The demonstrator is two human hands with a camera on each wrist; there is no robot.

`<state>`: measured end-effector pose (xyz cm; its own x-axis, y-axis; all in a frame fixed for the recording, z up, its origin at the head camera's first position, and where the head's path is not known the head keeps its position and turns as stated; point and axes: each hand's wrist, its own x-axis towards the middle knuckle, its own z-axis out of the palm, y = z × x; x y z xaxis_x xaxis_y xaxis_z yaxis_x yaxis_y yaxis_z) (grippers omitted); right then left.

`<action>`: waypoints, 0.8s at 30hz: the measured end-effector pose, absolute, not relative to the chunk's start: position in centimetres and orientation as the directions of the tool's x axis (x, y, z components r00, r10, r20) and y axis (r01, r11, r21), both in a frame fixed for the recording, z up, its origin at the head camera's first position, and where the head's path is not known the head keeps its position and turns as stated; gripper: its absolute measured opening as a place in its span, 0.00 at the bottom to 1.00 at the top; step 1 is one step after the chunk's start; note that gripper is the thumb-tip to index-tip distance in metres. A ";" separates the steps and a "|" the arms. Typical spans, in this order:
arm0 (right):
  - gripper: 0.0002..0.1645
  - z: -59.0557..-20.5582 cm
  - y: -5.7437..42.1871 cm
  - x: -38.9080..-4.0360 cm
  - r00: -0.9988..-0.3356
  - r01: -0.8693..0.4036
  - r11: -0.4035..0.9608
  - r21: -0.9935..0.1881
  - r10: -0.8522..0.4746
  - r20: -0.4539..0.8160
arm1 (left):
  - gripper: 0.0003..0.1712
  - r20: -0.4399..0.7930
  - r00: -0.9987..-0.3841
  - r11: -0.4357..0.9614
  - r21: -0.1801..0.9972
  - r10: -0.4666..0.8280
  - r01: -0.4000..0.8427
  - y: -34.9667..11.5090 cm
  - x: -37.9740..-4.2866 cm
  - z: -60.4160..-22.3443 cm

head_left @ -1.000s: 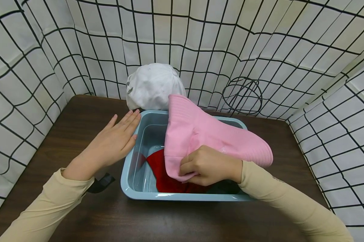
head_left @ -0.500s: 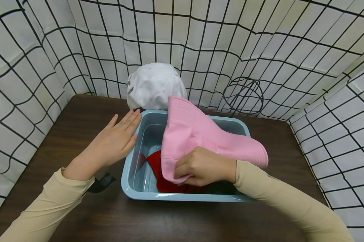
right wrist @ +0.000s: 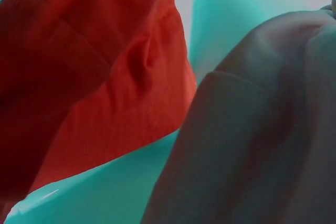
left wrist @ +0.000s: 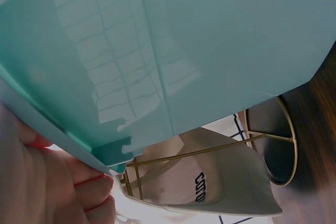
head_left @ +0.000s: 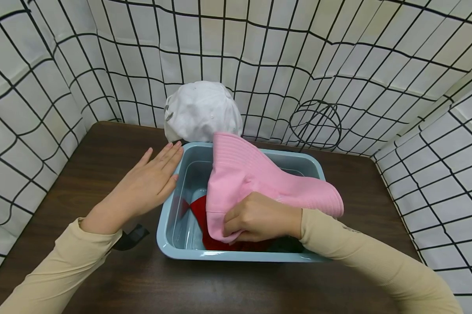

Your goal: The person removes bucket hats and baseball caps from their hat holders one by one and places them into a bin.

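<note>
A pink bucket hat point(head_left: 236, 174) with a stitched brim hangs over the blue plastic basin point(head_left: 244, 255), its right end reaching past the basin's right rim. My right hand point(head_left: 255, 217) pinches the hat's near edge between curled fingers and thumb. Below it in the basin lie a red cloth item point(head_left: 200, 213) and a dark green one point(head_left: 287, 245), both partly covered. In the right wrist view the red cloth point(right wrist: 121, 77) shows against the basin's floor. My left hand point(head_left: 147, 185) rests with straight fingers along the basin's left rim.
A white cap point(head_left: 202, 111) sits behind the basin on a wire stand point(left wrist: 294, 140), its lettering visible in the left wrist view. A black wire ring stand point(head_left: 316, 122) is at the back right. Wire grid walls with white cloth surround the dark wooden table point(head_left: 114, 279).
My right hand has moved slightly left and down with the pink hat, uncovering more of the basin's back rim. The left hand stays in place.
</note>
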<state>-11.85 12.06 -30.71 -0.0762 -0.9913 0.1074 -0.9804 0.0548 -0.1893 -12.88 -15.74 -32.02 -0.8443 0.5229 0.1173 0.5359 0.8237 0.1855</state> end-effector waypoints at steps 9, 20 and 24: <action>0.10 -31.4 11.4 -11.9 -0.046 -0.984 0.035 -0.172 -0.997 0.059 | 0.35 0.120 -0.842 0.822 0.182 0.526 0.540 -15.8 -12.8 -32.0; 0.08 -31.9 10.8 -11.7 0.018 -0.988 -0.014 -0.154 -1.000 -0.021 | 0.34 0.122 -0.839 0.819 0.179 0.531 0.545 -15.8 -12.7 -32.0; 0.09 -32.0 10.8 -11.6 -0.007 -0.991 0.018 -0.130 -0.996 -0.086 | 0.34 0.113 -0.843 0.824 0.178 0.525 0.538 -15.8 -12.7 -31.8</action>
